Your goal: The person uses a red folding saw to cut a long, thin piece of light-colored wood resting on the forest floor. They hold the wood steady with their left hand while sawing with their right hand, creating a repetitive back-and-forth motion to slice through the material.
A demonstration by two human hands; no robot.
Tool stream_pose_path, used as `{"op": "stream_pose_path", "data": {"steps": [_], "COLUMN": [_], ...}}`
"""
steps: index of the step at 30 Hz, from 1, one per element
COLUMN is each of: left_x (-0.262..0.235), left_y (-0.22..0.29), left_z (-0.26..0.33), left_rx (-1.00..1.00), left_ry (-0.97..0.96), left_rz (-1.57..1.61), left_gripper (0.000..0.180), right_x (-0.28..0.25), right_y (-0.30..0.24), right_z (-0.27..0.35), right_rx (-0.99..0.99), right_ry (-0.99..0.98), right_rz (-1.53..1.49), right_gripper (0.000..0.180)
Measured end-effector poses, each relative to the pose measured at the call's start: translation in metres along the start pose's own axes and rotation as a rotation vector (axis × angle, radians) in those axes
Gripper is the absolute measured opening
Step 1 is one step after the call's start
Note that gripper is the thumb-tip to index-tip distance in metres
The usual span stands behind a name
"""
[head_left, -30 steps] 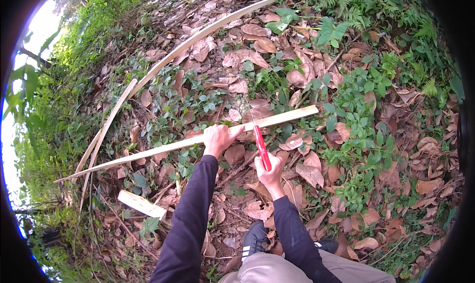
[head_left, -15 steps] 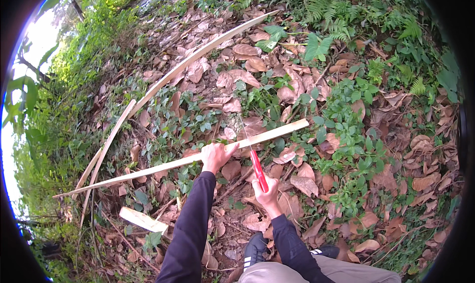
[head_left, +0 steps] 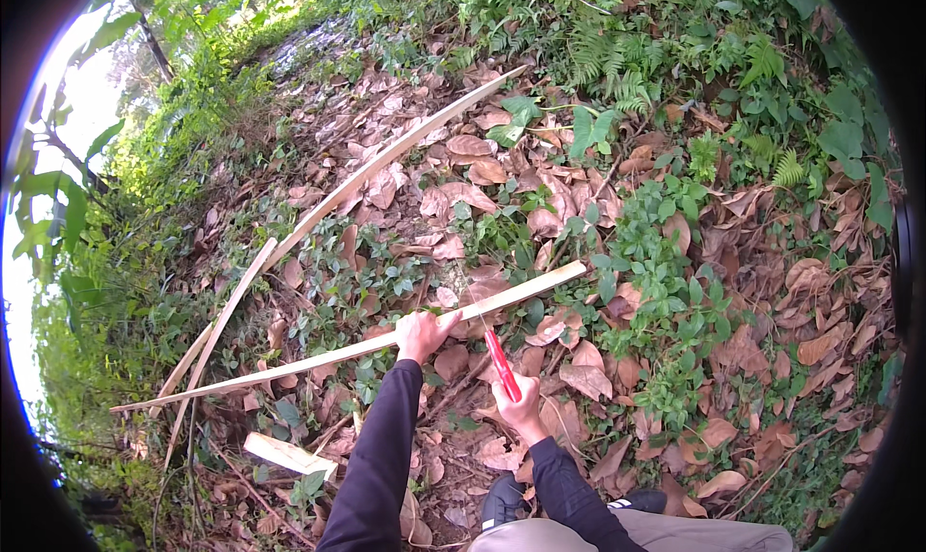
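A long, pale wooden strip (head_left: 318,359) lies slantwise across the ground before me, its right end raised farther away than its left. My left hand (head_left: 422,337) grips the strip near its middle, fingers wrapped over it. Just right of that, my right hand (head_left: 519,403) is closed on the red handle of a hand saw (head_left: 502,366). The thin saw blade crosses the strip a short way right of my left thumb. Its far part is hard to make out against the leaves.
Beyond lies another long pale board (head_left: 386,157). A narrower strip (head_left: 222,321) crosses near its left end. A short offcut of wood (head_left: 287,454) rests at lower left. Brown dry leaves, low green plants and ferns (head_left: 617,65) cover the ground. My shoes (head_left: 503,501) stand close below.
The whole view has shifted, so the far ground things sit lower in the picture. The saw has slid a little along its own line across the strip; both hands keep their grips.
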State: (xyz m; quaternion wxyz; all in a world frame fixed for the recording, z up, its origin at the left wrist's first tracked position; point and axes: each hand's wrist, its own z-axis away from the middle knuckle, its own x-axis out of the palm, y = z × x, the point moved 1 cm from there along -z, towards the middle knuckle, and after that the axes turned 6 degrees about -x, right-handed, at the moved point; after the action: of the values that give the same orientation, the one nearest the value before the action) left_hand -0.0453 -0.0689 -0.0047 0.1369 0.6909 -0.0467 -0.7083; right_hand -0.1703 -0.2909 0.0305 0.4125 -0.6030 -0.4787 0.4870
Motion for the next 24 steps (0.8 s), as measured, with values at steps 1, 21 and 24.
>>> {"op": "stream_pose_path", "data": {"steps": [1, 21, 24], "left_x": [0.000, 0.017, 0.018], "left_y": [-0.003, -0.010, -0.007], "left_z": [-0.004, -0.004, -0.002], "left_rx": [-0.002, 0.001, 0.019], "left_ry": [0.008, -0.004, -0.002], "left_rz": [-0.012, -0.112, -0.103], "left_gripper": [0.084, 0.080, 0.081], "right_x": [-0.001, -0.017, -0.034], "right_y": [-0.002, -0.010, -0.019], "right_z": [0.003, 0.049, 0.084], "right_rx": [0.004, 0.089, 0.005], "right_ry": [-0.013, -0.060, -0.044], "right_rz": [0.016, -0.021, 0.045], "right_gripper": [0.028, 0.025, 0.021]}}
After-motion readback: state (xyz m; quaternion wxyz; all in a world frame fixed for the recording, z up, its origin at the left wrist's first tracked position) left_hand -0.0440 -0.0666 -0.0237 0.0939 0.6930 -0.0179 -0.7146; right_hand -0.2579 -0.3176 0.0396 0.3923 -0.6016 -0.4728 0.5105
